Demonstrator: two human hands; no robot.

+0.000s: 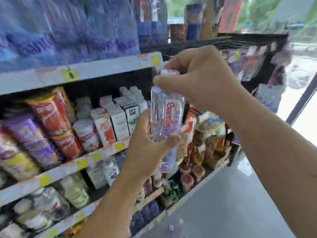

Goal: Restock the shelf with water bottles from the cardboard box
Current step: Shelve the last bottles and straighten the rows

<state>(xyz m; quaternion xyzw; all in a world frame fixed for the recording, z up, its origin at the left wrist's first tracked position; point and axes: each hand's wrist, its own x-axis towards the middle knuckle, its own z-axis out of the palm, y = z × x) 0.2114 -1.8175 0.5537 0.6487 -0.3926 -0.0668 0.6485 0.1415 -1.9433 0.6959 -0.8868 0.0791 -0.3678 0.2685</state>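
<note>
While motion blur smears much of the head view, I can confirm that the clear plastic water bottle with a white cap and red-lettered label (167, 115) stands roughly upright in mid-air, in front of the grey shelf edge with yellow price tags (103, 69) and not yet set down. The left hand (151, 145) curls round the bottle's lower body, which I judge carries the weight. The right hand (197, 79) pinches the cap and neck from above, probably to steer the bottle and keep it vertical. Behind it stand white drink cartons (118, 117), and blue shrink-wrapped water packs (68, 31) fill the tier above. I cannot see the cardboard box.
</note>
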